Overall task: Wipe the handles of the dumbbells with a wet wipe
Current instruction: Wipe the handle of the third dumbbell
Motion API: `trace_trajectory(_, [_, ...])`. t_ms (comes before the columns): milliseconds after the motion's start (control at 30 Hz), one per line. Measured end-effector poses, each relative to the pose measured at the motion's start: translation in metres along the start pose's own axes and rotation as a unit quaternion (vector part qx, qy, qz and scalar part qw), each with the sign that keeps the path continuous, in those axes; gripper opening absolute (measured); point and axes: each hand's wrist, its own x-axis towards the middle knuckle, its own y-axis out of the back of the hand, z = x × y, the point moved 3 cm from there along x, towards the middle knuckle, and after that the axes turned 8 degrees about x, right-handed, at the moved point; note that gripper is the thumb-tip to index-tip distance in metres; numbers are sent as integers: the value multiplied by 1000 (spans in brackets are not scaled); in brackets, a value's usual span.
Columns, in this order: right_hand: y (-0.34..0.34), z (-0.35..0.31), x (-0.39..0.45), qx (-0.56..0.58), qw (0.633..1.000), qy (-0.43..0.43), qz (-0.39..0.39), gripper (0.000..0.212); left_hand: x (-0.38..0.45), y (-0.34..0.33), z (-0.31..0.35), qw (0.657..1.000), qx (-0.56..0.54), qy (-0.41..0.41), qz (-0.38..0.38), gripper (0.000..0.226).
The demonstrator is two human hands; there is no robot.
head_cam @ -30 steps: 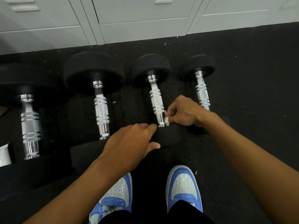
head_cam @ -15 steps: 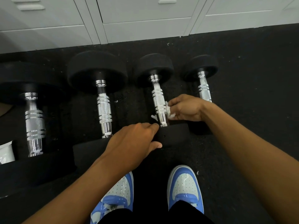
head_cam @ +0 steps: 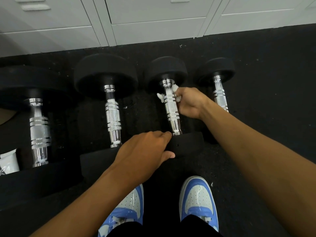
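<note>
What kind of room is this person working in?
Probably a gym or its locker room: four dumbbells lie in a row on black rubber flooring, with pale metal lockers right behind them.

Four dumbbells (head_cam: 112,106) lie side by side across the middle of the frame, with cabinets (head_cam: 153,17) behind them along the top. My left hand (head_cam: 145,151) rests on the third dumbbell's (head_cam: 171,106) near head; my right hand (head_cam: 189,103) grips its handle, wipe (head_cam: 160,97) between. My shoes (head_cam: 198,197) sit at bottom centre.
</note>
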Motion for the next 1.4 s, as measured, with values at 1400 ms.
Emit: trace_trajectory(1400, [21,-13,9,-57,998,21,-9,33,0,-1,-1,1000,23,1,-2,51])
